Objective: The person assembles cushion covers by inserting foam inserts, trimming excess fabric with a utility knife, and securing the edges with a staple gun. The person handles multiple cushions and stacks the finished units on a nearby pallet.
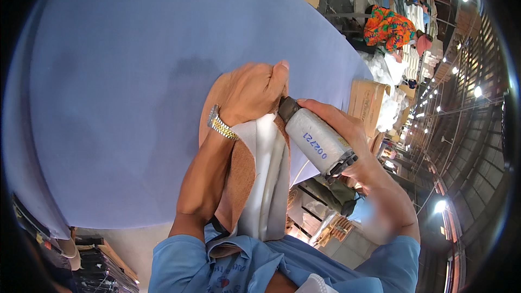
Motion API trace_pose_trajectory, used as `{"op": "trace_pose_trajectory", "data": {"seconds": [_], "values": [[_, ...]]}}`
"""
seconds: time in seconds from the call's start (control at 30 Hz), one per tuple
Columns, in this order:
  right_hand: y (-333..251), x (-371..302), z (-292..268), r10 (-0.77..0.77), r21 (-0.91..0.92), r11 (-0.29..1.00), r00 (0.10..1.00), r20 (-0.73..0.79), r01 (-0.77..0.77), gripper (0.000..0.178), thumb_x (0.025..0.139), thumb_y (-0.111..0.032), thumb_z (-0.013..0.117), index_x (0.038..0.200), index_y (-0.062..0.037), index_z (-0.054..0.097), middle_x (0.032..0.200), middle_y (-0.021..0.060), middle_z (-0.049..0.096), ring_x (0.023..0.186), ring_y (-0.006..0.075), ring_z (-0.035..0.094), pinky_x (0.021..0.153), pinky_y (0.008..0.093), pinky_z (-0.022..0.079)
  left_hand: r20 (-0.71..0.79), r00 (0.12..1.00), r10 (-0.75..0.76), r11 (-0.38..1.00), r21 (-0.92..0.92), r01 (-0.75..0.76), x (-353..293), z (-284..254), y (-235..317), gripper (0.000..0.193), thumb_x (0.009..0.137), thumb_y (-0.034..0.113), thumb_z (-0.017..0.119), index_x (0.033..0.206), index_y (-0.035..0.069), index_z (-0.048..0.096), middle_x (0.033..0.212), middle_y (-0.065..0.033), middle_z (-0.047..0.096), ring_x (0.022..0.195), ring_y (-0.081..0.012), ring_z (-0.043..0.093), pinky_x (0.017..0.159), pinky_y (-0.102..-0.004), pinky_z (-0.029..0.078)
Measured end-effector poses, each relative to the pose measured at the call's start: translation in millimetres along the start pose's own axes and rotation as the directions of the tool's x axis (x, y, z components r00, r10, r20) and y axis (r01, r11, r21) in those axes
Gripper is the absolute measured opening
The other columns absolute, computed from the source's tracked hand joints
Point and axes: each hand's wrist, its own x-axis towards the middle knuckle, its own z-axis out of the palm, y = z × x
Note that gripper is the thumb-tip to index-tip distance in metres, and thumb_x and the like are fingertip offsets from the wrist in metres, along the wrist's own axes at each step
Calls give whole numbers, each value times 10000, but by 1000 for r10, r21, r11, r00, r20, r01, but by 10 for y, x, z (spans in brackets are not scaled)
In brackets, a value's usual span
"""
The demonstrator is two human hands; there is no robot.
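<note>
A brown, soft-looking piece with a white and grey inner side stands folded against the front of my body, its far end resting at the blue surface. My left hand is curled over its upper end and grips it, with a metal watch on the wrist. My right hand holds a silver cylindrical hand tool with a black head. The black head touches or nearly touches the edge of the brown piece, close to my left fingers. The exact contact is hidden.
A large blue surface spreads out on the left. To the right are a cardboard box, clear plastic wrapping and stacked goods. Farther off, a person in an orange patterned shirt bends over. Dark stacked items lie at lower left.
</note>
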Motion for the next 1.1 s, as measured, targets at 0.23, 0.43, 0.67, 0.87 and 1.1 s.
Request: {"op": "trace_pose_trajectory", "data": {"seconds": [0.23, 0.43, 0.67, 0.87, 1.1], "values": [[-26, 64, 74, -39, -50, 998, 996, -74, 35, 773, 706, -220, 845, 1406, -36, 572, 1265, 184, 696, 1084, 355, 716, 922, 386, 560, -26, 1000, 18, 999, -49, -20, 14, -54, -17, 616, 1025, 422, 409, 662, -14, 650, 554, -137, 560, 537, -289, 524, 602, -415, 449], [37, 137, 96, -130, 6, 991, 985, -111, 132, 732, 691, -176, 820, 1380, -74, 592, 1234, 177, 707, 1077, 358, 718, 912, 368, 565, 3, 997, -78, 988, -132, 78, 77, -37, -193, 483, 1016, 306, 506, 663, 15, 661, 618, -114, 629, 569, -278, 560, 590, -405, 444], [55, 16, 407, -387, -38, 917, 863, -325, 398, 668, 709, -44, 757, 1362, -80, 620, 1240, 164, 703, 1133, 348, 687, 978, 394, 531, 137, 873, 468, 761, 441, -477, 117, -302, -379, 110, 789, 159, 691, 784, 66, 750, 888, -122, 722, 850, -311, 683, 761, -407, 555], [819, -613, 1138, -46, 371, 907, 923, -383, 199, 565, 817, -70, 799, 1330, 29, 585, 1140, 145, 717, 1002, 250, 692, 903, 359, 542, -187, 981, -61, 950, -314, 0, -318, -644, 289, 537, 1022, 331, 529, 647, -11, 703, 617, -130, 654, 605, -218, 631, 630, -374, 517], [1404, -939, 1784, -51, -212, 977, 958, -282, -11, 631, 942, -601, 611, 1382, -149, 634, 1356, 193, 655, 1226, 314, 643, 1072, 474, 464, -104, 863, 494, 866, -26, -499, -1290, -307, 1762, 514, 1004, 238, 578, 547, 18, 664, 543, -62, 621, 525, -168, 542, 617, -334, 472]]}}
